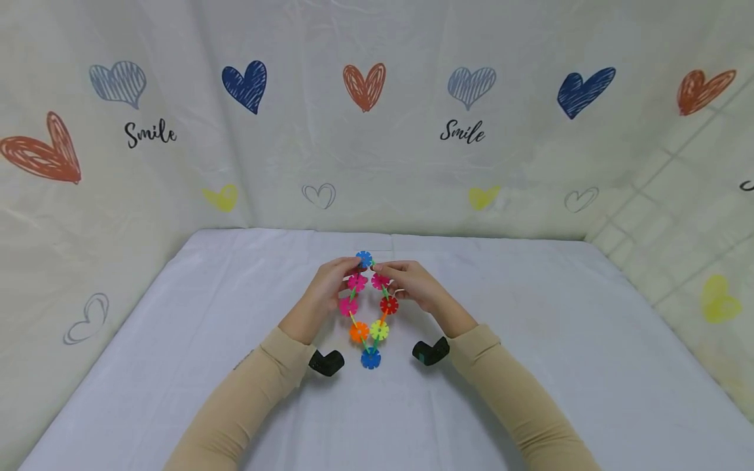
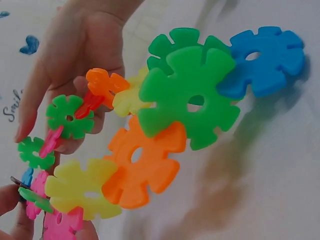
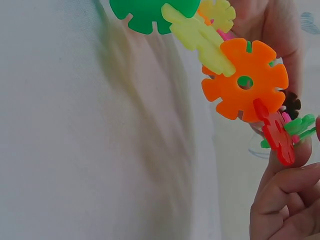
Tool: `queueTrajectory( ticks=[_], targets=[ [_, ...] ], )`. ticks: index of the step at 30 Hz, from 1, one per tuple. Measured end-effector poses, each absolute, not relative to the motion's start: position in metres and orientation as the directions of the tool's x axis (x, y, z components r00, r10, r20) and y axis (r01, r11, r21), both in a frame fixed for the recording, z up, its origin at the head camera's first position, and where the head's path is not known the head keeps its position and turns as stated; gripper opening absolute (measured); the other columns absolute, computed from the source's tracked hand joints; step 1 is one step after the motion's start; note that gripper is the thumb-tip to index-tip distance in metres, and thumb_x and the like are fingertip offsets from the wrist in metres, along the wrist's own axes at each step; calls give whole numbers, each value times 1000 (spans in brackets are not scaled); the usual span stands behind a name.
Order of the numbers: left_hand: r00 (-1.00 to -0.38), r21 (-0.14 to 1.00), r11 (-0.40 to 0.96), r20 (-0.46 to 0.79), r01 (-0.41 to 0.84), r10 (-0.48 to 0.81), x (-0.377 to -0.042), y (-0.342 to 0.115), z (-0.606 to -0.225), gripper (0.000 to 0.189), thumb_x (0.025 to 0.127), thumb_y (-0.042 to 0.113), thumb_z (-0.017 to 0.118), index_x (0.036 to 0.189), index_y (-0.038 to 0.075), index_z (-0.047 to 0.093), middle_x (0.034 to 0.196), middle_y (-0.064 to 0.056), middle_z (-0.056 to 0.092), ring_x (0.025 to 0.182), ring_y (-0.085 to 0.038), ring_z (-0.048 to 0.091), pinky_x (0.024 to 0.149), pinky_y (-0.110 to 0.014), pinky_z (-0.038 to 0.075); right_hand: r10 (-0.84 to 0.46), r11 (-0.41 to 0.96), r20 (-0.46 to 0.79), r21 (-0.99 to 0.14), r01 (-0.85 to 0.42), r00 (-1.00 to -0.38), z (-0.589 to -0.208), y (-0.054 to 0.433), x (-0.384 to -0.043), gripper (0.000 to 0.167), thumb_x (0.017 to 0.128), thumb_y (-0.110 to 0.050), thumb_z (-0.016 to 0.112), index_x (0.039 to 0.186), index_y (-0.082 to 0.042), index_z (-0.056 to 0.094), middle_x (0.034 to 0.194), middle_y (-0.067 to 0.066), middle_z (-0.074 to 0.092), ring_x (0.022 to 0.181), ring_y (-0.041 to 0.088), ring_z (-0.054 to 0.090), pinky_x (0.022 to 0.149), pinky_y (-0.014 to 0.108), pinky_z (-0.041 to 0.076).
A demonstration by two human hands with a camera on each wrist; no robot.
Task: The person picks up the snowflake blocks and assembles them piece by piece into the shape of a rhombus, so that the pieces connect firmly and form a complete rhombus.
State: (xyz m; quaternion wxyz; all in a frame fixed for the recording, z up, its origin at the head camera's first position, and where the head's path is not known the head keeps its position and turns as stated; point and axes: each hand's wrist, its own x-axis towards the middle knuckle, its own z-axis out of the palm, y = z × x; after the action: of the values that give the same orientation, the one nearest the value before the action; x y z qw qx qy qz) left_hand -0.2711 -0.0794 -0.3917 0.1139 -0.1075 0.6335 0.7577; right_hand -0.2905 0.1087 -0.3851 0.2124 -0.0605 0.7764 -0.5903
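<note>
A loop of interlocking plastic snowflake discs (image 1: 359,331) hangs upright over the white-covered table. Its colours are blue, pink, red, orange, yellow and green, with a blue disc (image 1: 364,259) at the top and another blue disc (image 1: 370,358) at the bottom. My left hand (image 1: 323,288) pinches the left side of the top blue disc. Opposite it, my right hand (image 1: 417,285) pinches the loop just right of that disc, by a small green disc. Large in the left wrist view are the lower green disc (image 2: 200,95) and an orange disc (image 2: 145,162).
Black wrist-worn devices, left one (image 1: 326,363) and right one (image 1: 431,352), stick inward from the beige sleeves (image 1: 501,379). White cloth (image 1: 589,366) covers the table. Behind it hangs a pale backdrop (image 1: 412,163) printed with hearts and "Smile".
</note>
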Motion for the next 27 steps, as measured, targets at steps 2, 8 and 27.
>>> queueTrajectory(
  ticks=[2, 8, 27],
  targets=[
    [-950, 932, -188, -312, -311, 26, -272, -80, -392, 35, 104, 28, 61, 130, 4, 65, 124, -11, 64, 104, -26, 57, 95, -42, 50, -350, 294, -257, -943, 155, -901, -386, 108, -291, 50, 103, -35, 64, 139, 0, 62, 85, 2, 58, 71, 15, 52, 66, 23, 45],
    [-950, 925, -225, -311, -306, 14, -274, -77, -392, 35, 104, 28, 62, 128, 3, 67, 125, -9, 64, 104, -25, 55, 85, -34, 50, -368, 276, -250, -949, 152, -896, -385, 109, -290, 50, 103, -33, 64, 140, 0, 60, 82, 1, 57, 71, 15, 51, 66, 23, 45],
    [-938, 892, -300, -347, -338, 26, -272, -73, -390, 28, 104, 28, 62, 121, 6, 65, 118, -8, 60, 94, -20, 52, 72, -27, 53, -404, 317, -261, -939, 133, -877, -382, 110, -291, 47, 104, -27, 62, 142, 0, 59, 87, 1, 59, 76, 17, 53, 67, 23, 46]
  ],
)
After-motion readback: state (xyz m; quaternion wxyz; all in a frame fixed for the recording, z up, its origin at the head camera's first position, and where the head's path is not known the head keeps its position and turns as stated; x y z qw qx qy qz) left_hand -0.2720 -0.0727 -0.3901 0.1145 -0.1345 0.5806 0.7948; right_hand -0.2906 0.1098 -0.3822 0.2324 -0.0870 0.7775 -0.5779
